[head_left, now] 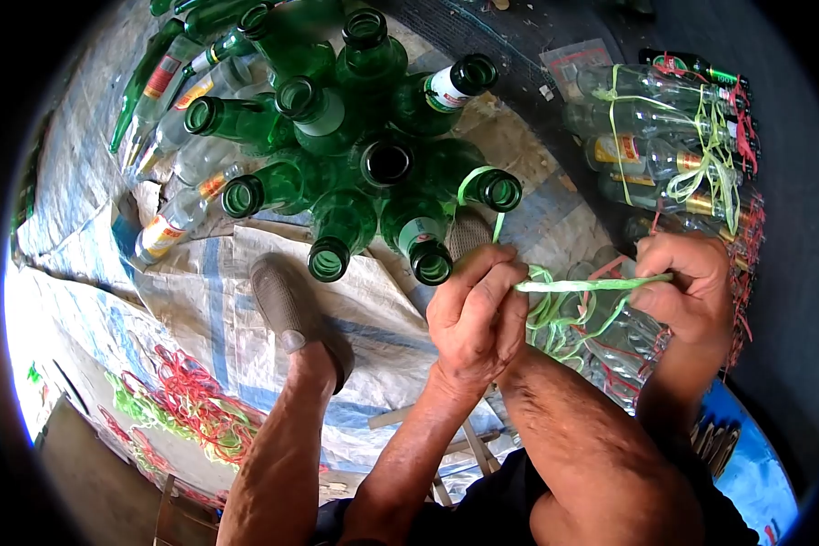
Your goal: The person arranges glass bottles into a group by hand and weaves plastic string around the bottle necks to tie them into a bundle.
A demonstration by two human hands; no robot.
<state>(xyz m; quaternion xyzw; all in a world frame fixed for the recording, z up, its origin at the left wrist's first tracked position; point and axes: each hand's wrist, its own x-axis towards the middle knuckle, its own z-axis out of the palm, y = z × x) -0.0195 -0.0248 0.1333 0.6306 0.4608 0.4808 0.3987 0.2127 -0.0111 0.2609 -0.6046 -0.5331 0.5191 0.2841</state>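
A length of light green plastic twine (pixel 584 286) runs taut between my two hands. My left hand (pixel 479 314) is closed on one end of it, just in front of a cluster of green glass bottles (pixel 337 173). To the right, my right hand (pixel 687 280) pinches the other end between thumb and fingers. From my left hand a thin strand rises and loops around the neck of the rightmost bottle (pixel 499 190). The bottles stand bunched together with open mouths facing up, and some have white neck labels. My left fist hides part of the twine.
Tied clear bottles (pixel 651 136) lie at the right, with loose green twine (pixel 564 318) below them. More bottles (pixel 168 223) lie on the left. A heap of red and green twine (pixel 187 400) sits on the woven sheet (pixel 246 300). My shoe (pixel 287 300) rests there.
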